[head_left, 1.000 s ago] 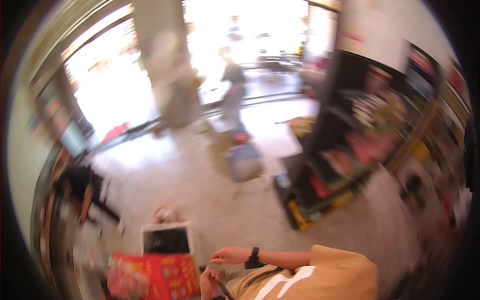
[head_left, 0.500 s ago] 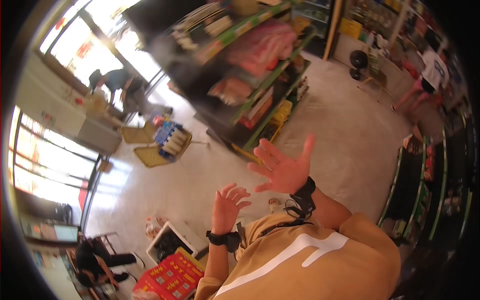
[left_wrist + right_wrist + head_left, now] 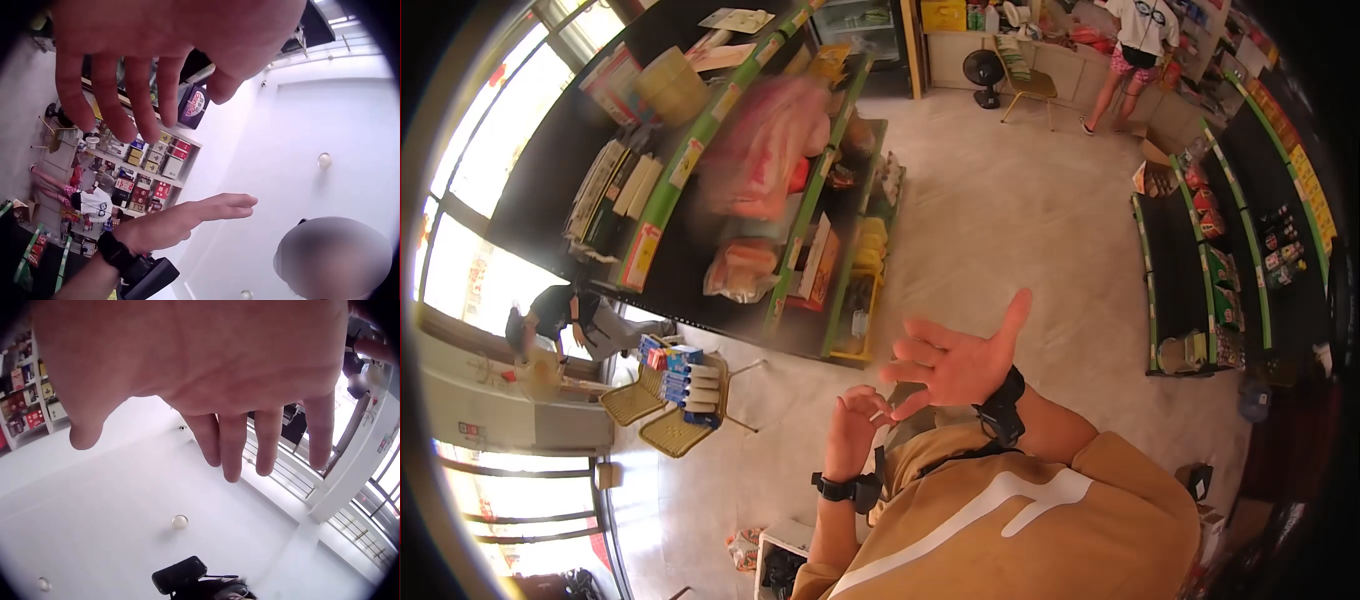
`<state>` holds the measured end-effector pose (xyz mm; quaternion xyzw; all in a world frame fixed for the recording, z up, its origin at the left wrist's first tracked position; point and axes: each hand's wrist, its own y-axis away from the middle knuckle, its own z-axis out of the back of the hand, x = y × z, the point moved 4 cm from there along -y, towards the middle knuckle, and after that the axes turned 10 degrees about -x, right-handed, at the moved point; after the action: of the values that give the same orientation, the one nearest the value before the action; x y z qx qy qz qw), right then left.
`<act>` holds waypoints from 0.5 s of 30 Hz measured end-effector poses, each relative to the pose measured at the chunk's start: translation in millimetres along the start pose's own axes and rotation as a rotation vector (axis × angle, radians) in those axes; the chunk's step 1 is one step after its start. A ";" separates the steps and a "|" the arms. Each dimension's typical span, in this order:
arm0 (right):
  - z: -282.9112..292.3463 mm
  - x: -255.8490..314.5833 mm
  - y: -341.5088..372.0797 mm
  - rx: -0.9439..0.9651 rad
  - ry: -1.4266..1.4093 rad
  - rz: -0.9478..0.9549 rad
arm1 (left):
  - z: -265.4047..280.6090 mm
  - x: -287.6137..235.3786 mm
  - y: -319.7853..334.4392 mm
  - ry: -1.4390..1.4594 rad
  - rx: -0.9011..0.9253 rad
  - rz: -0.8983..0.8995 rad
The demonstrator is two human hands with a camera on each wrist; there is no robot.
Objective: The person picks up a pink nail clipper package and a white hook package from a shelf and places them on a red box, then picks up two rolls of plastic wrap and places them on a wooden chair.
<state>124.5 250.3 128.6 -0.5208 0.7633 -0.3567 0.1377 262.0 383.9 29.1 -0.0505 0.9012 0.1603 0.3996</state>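
My right hand [image 3: 960, 365] is held up in front of my body, palm up, with its thumb stretched out and nothing in it. Beside it, my left hand [image 3: 855, 430] is raised with loosely bent fingers, also holding nothing. Its fingertips overlap the little-finger side of the right hand in the head view. Each wrist carries a black strap with a small device; the right wrist device [image 3: 150, 275] shows well in the left wrist view. There the left fingers hang spread across the top. In the right wrist view the right fingers [image 3: 232, 447] look straight.
A dark shelf unit [image 3: 670, 215] with green edges and a pink plastic bag [image 3: 765, 150] stands ahead to the left. Wicker chairs [image 3: 675, 432], one loaded with bottles, stand beside it. Right are low shelves [image 3: 1175, 290]. Two people [image 3: 1140, 50] are farther off.
The head view has swung right, bringing the shelves forward. Both hands have risen from near the waist and turned palm up; lately the left fingers have bent and neared the right hand.
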 end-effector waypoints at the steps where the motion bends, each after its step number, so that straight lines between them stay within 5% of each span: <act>1: 4.4 3.0 -2.4 0.009 0.010 0.009 | -2.1 -6.7 -9.6 -0.040 0.035 -0.017; 7: 45.3 20.4 -27.1 0.004 0.161 -0.032 | -7.7 -54.9 -59.3 -0.079 0.110 -0.141; 10: 63.4 26.8 -46.7 -0.211 0.413 -0.197 | 4.8 -90.2 -72.9 -0.236 0.143 -0.286; 13: 98.3 25.0 -53.8 -0.307 0.701 -0.491 | -35.7 -180.8 -36.1 -0.067 0.266 -0.469; 15: 115.7 19.5 -58.3 -0.416 0.825 -0.681 | -91.2 -257.0 -8.3 -0.056 0.540 -0.765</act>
<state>224.2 174.6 90.0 -0.5711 0.5974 -0.3968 -0.3995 373.2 336.5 273.6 -0.2690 0.8160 -0.2377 0.4530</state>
